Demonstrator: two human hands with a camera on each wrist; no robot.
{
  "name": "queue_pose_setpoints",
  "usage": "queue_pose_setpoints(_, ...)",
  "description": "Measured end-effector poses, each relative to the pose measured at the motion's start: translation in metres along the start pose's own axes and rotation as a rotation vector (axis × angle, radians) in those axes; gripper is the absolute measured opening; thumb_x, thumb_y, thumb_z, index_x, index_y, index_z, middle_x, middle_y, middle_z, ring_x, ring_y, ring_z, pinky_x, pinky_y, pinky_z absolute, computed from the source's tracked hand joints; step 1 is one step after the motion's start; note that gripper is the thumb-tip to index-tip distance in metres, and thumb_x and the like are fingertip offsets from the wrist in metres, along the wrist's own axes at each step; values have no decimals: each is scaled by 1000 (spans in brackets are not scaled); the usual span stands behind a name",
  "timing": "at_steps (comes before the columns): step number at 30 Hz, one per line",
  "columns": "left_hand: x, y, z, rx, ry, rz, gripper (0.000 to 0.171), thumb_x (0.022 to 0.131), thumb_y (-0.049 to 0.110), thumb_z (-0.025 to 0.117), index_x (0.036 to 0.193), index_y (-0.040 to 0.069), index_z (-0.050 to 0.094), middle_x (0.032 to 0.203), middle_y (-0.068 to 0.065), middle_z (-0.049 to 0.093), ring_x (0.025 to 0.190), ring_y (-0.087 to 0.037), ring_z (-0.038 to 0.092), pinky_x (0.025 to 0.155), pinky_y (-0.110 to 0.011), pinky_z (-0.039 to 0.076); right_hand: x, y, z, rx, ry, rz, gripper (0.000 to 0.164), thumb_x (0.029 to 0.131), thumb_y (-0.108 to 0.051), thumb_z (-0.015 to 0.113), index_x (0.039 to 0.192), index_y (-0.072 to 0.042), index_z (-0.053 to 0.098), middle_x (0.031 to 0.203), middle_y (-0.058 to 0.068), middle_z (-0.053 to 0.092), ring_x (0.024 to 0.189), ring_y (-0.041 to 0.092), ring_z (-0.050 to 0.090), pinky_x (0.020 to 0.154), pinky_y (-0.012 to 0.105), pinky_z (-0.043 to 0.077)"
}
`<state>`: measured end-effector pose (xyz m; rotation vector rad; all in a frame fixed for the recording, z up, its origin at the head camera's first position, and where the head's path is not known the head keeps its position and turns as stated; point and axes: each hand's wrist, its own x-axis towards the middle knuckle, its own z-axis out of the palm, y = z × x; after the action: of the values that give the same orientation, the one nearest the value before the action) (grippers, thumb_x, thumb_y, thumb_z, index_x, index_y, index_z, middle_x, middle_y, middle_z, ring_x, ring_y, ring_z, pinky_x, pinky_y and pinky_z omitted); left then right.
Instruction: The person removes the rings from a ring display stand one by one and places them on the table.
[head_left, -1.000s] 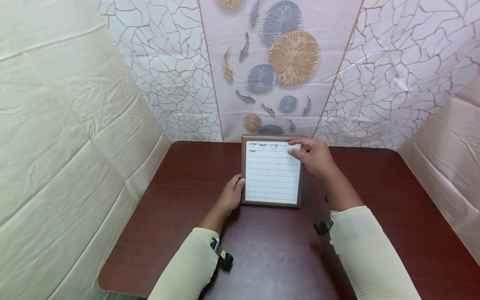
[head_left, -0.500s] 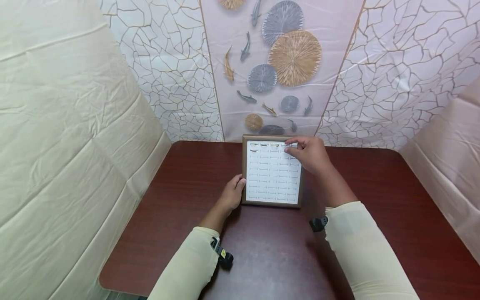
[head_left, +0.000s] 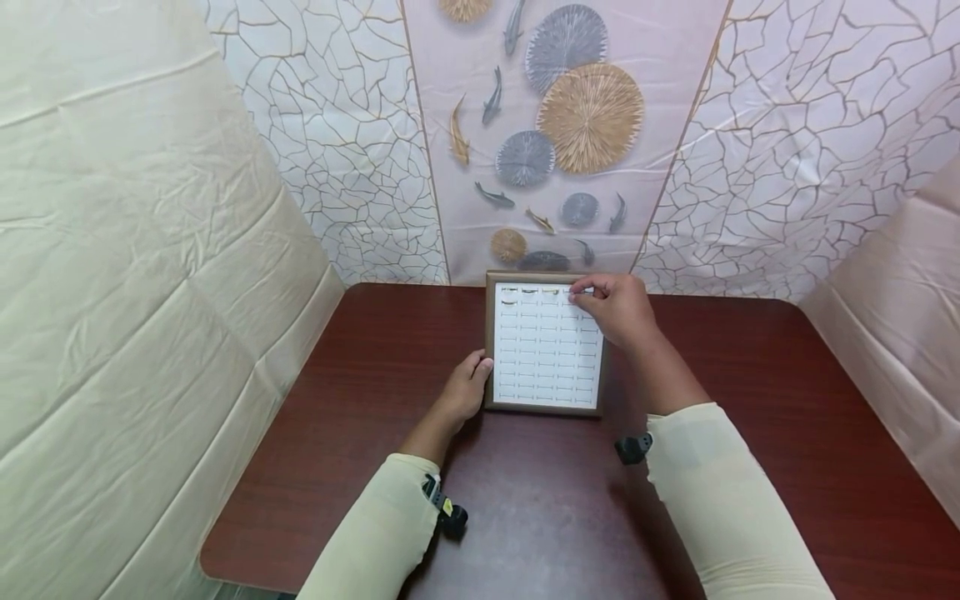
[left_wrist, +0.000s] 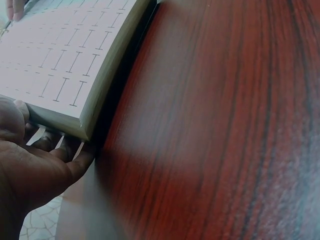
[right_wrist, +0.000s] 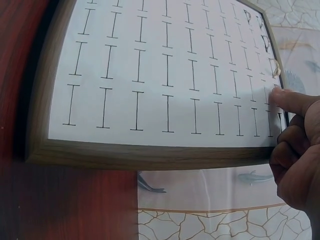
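Observation:
A framed white display board (head_left: 546, 350) with rows of I-shaped slots stands tilted on the table in the head view. My left hand (head_left: 463, 387) grips its left edge; in the left wrist view the thumb lies at the front and the fingers (left_wrist: 75, 160) curl behind. Small ring-like pieces sit in the slots: three in the top row, such as a gold one (head_left: 551, 292), and a darker one (head_left: 509, 302) below. My right hand (head_left: 621, 307) has thumb and index finger drawn together at the top row's right part. I cannot tell whether a piece is between those fingertips.
The dark red wooden table (head_left: 360, 400) extends around the board. Behind it hangs a patterned curtain (head_left: 360, 167), with beige cloth (head_left: 150, 292) along the left side. Small black cameras (head_left: 452, 518) are strapped to both sleeves.
My right hand has shifted slightly left along the top row, and its thumb and index finger have drawn closer together. The left hand and the board stay almost still.

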<state>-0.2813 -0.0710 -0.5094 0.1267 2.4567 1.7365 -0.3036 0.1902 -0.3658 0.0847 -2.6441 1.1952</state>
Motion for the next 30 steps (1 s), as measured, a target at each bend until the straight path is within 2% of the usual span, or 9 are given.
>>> queue_pose_setpoints(12,-1,1,1,-1,0,-10,53,120,33,45,164,4,46,169,-23,48,162,-40,38,134,-58,30,0,13,-1,59,3,-81,9,101,-10,79,107,-6,84,59,-6,41,53,12,35,49,27,28)
queue_pose_setpoints(23,-2,2,2,-8,6,-16,53,120,33,45,165,5,46,169,-22,47,162,-39,37,134,-58,30,-4,20,-8,128,-32,-76,11,101,-13,80,108,-5,83,57,-10,39,51,9,32,48,27,28)
queue_pose_setpoints(30,-1,1,2,-6,5,-12,54,120,34,45,165,5,46,169,-22,48,162,-39,39,134,-58,31,-13,33,-18,182,-45,-77,14,100,-16,82,108,-4,83,59,-9,41,50,7,31,48,27,30)
